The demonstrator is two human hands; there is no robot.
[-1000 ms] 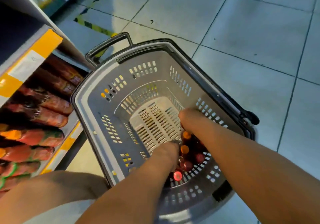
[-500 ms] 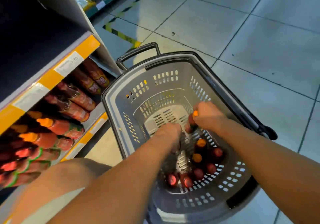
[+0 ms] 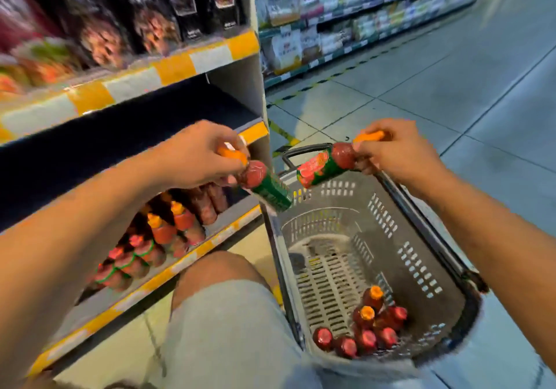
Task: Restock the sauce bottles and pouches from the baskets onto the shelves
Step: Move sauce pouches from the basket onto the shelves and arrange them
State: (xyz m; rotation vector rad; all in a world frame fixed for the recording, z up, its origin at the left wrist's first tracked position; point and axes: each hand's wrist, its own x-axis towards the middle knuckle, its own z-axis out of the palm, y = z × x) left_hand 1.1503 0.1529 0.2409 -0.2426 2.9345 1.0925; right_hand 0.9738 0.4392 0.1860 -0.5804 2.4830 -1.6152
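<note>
Below, the grey basket (image 3: 421,256) holds several red sauce bottles (image 3: 365,328).

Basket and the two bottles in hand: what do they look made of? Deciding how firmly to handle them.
Basket: looks like moulded grey plastic, matte, with slotted walls and floor. Bottle in the left hand and bottle in the right hand: probably plastic, glossy red bodies with printed green labels and orange caps; motion blur leaves glass possible.

Upper-shelf packets (image 3: 99,36) blurred; far aisle goods (image 3: 346,6) illegible; bottle labels unreadable.
</note>
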